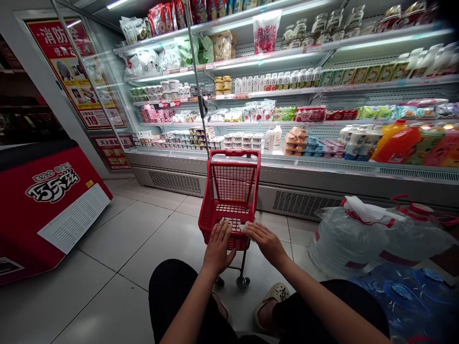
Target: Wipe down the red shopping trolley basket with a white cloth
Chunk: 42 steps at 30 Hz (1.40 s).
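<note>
A red plastic shopping cart (233,184) with grid-pierced walls stands on smooth, glossy floor tiles (132,224) between the person's feet and a refrigerated shelf (172,157). The left hand (219,246) spreads flat over its near rim; the right hand (264,240) pinches a thin white tissue (243,227).

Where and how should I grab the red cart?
The best hold on the cart is probably the top bar at its far end. Bring the left hand and right hand down from above, palms down, one toward each end. The bar runs crosswise and stands well above the low near rim.
</note>
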Available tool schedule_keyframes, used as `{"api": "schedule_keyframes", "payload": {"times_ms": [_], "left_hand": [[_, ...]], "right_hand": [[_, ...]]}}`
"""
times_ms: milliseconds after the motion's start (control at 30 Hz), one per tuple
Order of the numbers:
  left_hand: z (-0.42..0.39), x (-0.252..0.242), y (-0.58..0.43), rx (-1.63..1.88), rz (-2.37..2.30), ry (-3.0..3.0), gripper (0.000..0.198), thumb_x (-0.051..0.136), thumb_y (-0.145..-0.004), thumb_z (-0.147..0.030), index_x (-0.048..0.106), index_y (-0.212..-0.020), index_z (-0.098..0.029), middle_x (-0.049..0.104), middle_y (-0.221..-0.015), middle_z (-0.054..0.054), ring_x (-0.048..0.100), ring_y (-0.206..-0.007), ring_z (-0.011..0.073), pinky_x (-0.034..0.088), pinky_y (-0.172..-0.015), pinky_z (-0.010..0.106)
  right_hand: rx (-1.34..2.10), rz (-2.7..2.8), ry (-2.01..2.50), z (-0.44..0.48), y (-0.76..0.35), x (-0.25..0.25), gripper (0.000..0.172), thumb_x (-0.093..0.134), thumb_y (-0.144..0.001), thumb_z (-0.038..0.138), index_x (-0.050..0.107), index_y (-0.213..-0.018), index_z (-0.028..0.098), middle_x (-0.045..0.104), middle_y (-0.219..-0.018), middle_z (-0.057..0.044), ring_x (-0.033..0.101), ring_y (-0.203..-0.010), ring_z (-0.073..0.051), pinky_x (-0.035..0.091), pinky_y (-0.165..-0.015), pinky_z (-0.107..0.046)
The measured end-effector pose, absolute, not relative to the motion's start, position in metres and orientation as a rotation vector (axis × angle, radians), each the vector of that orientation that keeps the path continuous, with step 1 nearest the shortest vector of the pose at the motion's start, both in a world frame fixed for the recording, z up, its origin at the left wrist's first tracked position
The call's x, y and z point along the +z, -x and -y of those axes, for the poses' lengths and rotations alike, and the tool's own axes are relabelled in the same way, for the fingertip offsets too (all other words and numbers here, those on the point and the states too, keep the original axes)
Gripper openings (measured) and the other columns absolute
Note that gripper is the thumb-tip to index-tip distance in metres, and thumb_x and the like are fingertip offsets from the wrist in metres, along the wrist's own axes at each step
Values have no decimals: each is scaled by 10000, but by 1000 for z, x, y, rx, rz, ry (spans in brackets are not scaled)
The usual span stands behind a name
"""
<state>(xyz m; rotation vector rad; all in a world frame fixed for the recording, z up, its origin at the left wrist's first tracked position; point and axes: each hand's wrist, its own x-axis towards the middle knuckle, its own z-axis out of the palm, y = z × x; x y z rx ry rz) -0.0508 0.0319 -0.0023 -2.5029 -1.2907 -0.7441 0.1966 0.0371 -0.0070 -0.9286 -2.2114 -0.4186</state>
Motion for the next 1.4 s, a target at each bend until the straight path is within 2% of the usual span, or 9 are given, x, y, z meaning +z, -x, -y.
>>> {"api": "schedule_keyframes", "payload": {"times_ms": [267,567,800,1000,1133,1267,1400], "left_hand": [[-23,0,71,-755,1269,2507,722,563,-945,-235,305,-1619,-215,311,-1716,80,170,-1624,269,279,-1297,514],[-31,4,70,-736,1267,2545,643,552,-981,-260,352,-1591,-218,331,-1708,77,205,-1616,253,298,-1293,509],[-28,5,88,-735,1255,2516,578,545,-1007,-307,402,-1563,-237,356,-1697,74,238,-1607,255,308,-1286,507],[-30,6,105,-753,1298,2489,547,557,-1022,-417,439,-1526,-243,363,-1694,90,250,-1603,271,310,-1280,529],[-37,5,105,-794,1380,2438,529,566,-1016,-474,497,-1477,-223,379,-1682,115,274,-1592,306,310,-1273,573],[-42,6,101,-805,1386,2437,460,567,-1019,-475,569,-1391,-204,407,-1666,120,311,-1578,303,315,-1276,564],[-44,7,97,-796,1369,2463,443,531,-1043,-463,563,-1395,-195,396,-1674,114,302,-1583,276,306,-1289,542]], "right_hand": [[-414,2381,685,-60,-207,13,432,556,-1020,104,615,-1426,241,725,-1354,-54,642,-1311,-192,514,-1176,-445],[-345,2293,892,-95,-210,26,323,505,-1004,76,699,-1206,237,743,-1252,-62,670,-1257,-211,511,-1168,-508],[-375,2267,841,-80,-195,19,264,524,-1024,111,696,-1196,216,747,-1248,-70,672,-1250,-227,515,-1168,-499],[-343,2269,786,-55,-162,7,284,527,-1031,113,700,-1233,212,749,-1242,-69,668,-1246,-210,493,-1197,-480],[-330,2280,756,-43,-150,4,369,504,-1036,101,661,-1347,225,745,-1273,-66,658,-1271,-208,488,-1202,-477],[-368,2412,640,-64,-172,16,408,531,-1032,109,608,-1420,209,722,-1348,-61,636,-1309,-198,486,-1201,-450],[-402,2410,774,-106,-208,31,498,525,-983,40,594,-1439,227,706,-1383,-65,643,-1309,-197,494,-1188,-469]]}}
